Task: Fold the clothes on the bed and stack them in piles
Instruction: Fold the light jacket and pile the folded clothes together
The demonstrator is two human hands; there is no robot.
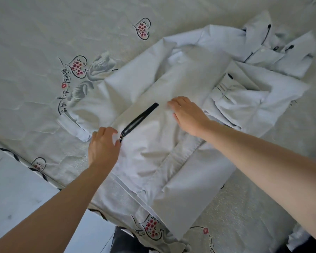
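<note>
Nearest to us, at the bed's near edge, the hem of a white garment lies flat on the printed bedsheet, with a strip of pale floor showing beyond the edge on the left. Our left hand rests on the garment just beside the lower end of its black zipper, fingers bent over the cloth with the thumb by the zipper pull; we cannot tell whether they pinch the fabric or only press it. Our right hand lies farther in, palm down with fingers straight and spread, pressing the cloth flat just right of the zipper's upper end. One sleeve of the garment stretches left across the sheet, its cuff lying near our left hand. Beyond our right hand, toward the far right of the bed, a second white garment with dark trim and dark buttons lies crumpled, touching the first.
</note>
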